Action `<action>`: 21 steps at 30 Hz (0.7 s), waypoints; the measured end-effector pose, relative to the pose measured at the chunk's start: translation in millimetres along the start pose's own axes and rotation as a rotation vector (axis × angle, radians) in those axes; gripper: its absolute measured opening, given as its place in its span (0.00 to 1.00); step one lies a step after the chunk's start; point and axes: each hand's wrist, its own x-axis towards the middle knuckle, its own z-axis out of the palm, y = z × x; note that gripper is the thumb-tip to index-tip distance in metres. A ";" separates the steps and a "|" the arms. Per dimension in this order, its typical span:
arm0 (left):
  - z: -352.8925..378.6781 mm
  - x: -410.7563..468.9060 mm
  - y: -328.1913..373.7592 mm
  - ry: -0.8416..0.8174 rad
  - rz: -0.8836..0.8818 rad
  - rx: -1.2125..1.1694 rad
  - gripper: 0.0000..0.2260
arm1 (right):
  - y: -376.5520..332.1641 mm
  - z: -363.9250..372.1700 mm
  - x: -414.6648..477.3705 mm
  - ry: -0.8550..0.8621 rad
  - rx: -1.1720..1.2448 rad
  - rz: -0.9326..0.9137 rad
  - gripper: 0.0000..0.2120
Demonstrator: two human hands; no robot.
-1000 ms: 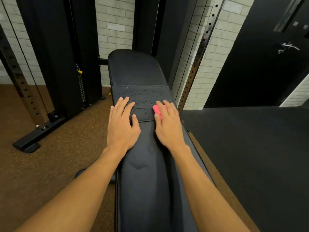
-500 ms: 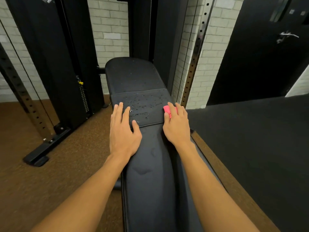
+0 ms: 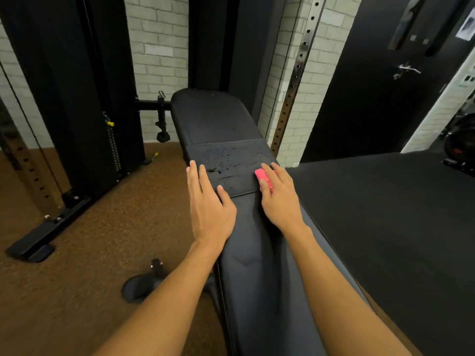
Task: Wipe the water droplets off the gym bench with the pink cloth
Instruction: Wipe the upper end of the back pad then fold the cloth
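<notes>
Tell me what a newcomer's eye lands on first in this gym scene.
The bright pink cloth stands out first, pressed under the right hand at the right edge of the long black padded gym bench. Beside it, glinting water droplets speckle the bench's middle panel, and the left hand lies flat at its left edge.

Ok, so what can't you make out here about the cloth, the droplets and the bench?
Head view only.
Pink cloth: mostly under the right hand; grip or flat press unclear.
Water droplets: too small to count; the left hand may cover some.
Gym bench: near end cut off by the bottom edge.
</notes>
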 end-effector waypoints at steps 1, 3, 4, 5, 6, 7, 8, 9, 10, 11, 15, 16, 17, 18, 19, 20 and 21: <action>-0.5 0.8 -0.9 0.001 -0.019 -0.019 0.28 | -9.3 4.2 5.5 -0.003 0.004 0.026 0.23; 0.0 0.7 -1.6 -0.005 -0.033 -0.034 0.29 | -25.4 10.7 9.5 -0.023 0.001 -0.020 0.23; 0.5 0.6 -2.0 -0.005 -0.030 -0.033 0.29 | -30.2 12.3 8.1 -0.045 -0.004 -0.076 0.23; 0.3 0.7 -2.4 -0.007 -0.026 -0.028 0.29 | -32.0 11.9 4.1 -0.073 -0.008 -0.135 0.23; 0.4 0.8 -2.8 -0.011 -0.025 -0.016 0.29 | -29.7 9.9 -1.4 -0.100 -0.010 -0.183 0.23; 0.7 1.7 -2.2 -0.016 -0.023 0.000 0.28 | -22.9 6.7 -5.8 -0.115 -0.016 -0.213 0.22; 0.4 1.9 -2.7 -0.021 -0.017 0.029 0.28 | -13.8 4.3 -10.5 -0.116 -0.023 -0.220 0.22; 0.9 3.0 -2.3 -0.025 -0.007 0.062 0.28 | -3.8 2.1 -10.8 -0.101 -0.034 -0.203 0.23; 1.2 3.8 -2.1 -0.030 0.003 0.094 0.28 | 4.0 1.0 -7.8 -0.075 -0.047 -0.168 0.23; 1.3 4.5 -1.8 -0.036 0.014 0.120 0.28 | 7.1 1.2 -2.2 -0.042 -0.053 -0.117 0.23; 2.1 6.0 -1.9 -0.052 0.026 0.151 0.28 | -16.2 13.2 18.7 0.009 -0.013 0.011 0.23; 1.7 6.6 -2.1 -0.056 0.025 0.150 0.28 | -22.7 16.3 18.8 0.007 -0.013 -0.032 0.22; 1.1 6.2 -1.8 -0.060 0.024 0.152 0.28 | -25.6 17.8 15.9 -0.006 -0.012 -0.094 0.22; 0.9 6.6 -1.5 -0.064 0.023 0.156 0.28 | -25.6 17.3 11.2 -0.029 -0.009 -0.157 0.22; 0.2 6.9 -0.5 -0.071 0.022 0.162 0.28 | -23.0 14.8 5.2 -0.055 -0.005 -0.208 0.22; -0.5 7.2 0.5 -0.080 0.020 0.175 0.29 | -19.0 11.0 -1.3 -0.079 -0.002 -0.243 0.22; -1.5 7.2 1.9 -0.091 0.018 0.192 0.29 | -14.3 6.6 -7.8 -0.096 -0.002 -0.257 0.22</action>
